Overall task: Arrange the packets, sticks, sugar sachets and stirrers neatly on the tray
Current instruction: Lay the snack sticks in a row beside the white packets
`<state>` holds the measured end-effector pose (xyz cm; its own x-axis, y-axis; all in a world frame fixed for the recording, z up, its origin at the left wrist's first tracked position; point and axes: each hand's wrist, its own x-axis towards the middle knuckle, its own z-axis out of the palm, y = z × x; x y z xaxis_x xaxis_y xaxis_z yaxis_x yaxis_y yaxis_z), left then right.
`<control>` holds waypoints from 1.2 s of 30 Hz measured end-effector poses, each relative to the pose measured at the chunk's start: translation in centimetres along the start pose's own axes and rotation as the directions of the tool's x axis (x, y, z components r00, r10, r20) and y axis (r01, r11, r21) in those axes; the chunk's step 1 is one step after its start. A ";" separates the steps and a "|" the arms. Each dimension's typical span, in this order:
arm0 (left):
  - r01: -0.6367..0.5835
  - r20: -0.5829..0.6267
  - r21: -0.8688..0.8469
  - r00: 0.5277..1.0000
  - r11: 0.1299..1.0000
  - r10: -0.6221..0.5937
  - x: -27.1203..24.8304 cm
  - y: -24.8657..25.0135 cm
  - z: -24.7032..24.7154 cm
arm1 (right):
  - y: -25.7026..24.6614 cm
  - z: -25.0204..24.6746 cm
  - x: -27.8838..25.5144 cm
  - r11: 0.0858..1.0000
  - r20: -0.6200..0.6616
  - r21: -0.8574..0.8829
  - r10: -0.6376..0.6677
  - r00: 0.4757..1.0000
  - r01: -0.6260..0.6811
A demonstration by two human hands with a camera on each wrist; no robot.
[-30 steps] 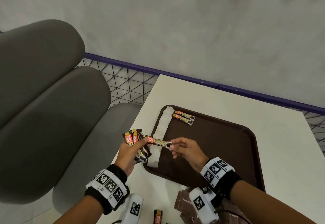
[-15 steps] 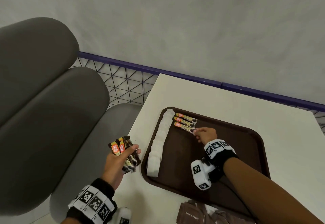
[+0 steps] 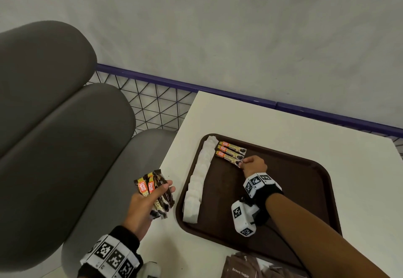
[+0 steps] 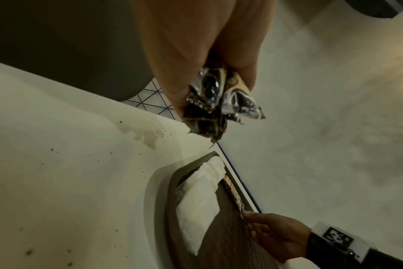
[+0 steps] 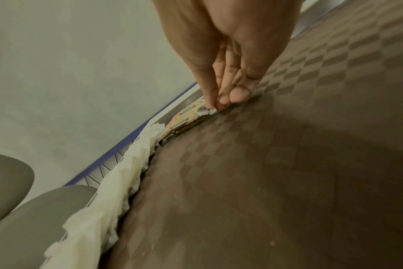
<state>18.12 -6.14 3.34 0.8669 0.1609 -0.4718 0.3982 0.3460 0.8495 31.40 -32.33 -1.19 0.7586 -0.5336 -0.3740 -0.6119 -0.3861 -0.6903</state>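
white table (image 3: 272,129) against a grey wall, with a purple-railed wire grid (image 3: 152,103) behind it and grey padded seating (image 3: 54,125) to the left. brown tray (image 3: 305,179) sits on the table, its floor showing a checkered texture in the right wrist view. row of white sachets (image 3: 197,181) lies along the tray's left edge, overlapping end to end from the far corner to the near corner. three coffee sticks (image 3: 231,152) lie side by side on the tray floor at the far left corner, just beside the top of the white row, orange ends toward the row, dark ends pointing right. right hand (image 3: 254,165) is over the tray, thumb and fingertips (image 5: 215,107) pinching the dark end of the nearest of the three sticks; that stick lies flat on the tray. left hand (image 3: 141,208) is over the table's left edge, apart from the tray, fingers and thumb curled around a bundle of sticks (image 3: 156,192), several in number, exact count unclear; the ends fan out below the fingers in the left wrist view. brown sugar packets (image 3: 246,266) lie on the table at the near edge of the tray, partly cut off by the frame. both wrists carry bands with black-and-white markers.
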 end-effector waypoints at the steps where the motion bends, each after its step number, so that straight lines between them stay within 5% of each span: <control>1: 0.001 0.004 0.007 1.000 1.000 -0.001 0.0 0.0 0.0 | 0.0 -0.1 -0.1 1.000 -0.002 0.001 0.002 1.000 -0.002; 6: 0.007 0.001 0.042 1.000 0.999 -0.007 0.0 -0.1 -0.1 | 0.1 -0.4 -0.6 0.998 -0.034 0.044 -0.045 0.998 0.046; 11: 0.011 0.006 0.041 1.000 0.999 -0.011 -0.3 0.1 0.4 | 0.4 -0.2 -3.4 0.932 -0.009 0.104 -0.347 0.938 0.346; 16: -0.007 -0.008 0.045 1.000 0.999 0.008 -0.4 0.0 1.1 | -1.0 0.4 -8.4 0.827 0.369 0.178 -0.558 0.743 0.533; 21: -0.042 -0.002 -0.004 0.999 0.999 0.042 -1.2 0.2 1.7 | -1.7 0.9 -13.0 0.835 0.722 0.193 -0.476 0.502 0.515; 23: -0.063 0.008 0.016 0.998 0.998 0.063 -1.6 0.1 1.9 | -1.3 1.2 -14.3 0.852 0.769 0.209 -0.446 0.458 0.479; 36: -0.087 0.072 0.054 0.994 0.995 0.083 -3.0 0.1 2.6 | -0.3 0.2 -15.3 0.891 0.706 0.383 -0.453 0.544 0.245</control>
<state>16.30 -9.03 5.45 0.9163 0.1220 -0.3814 0.3369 0.2799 0.8990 19.96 -23.93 4.63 0.8481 0.4160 -0.3281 -0.2736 -0.1865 -0.9436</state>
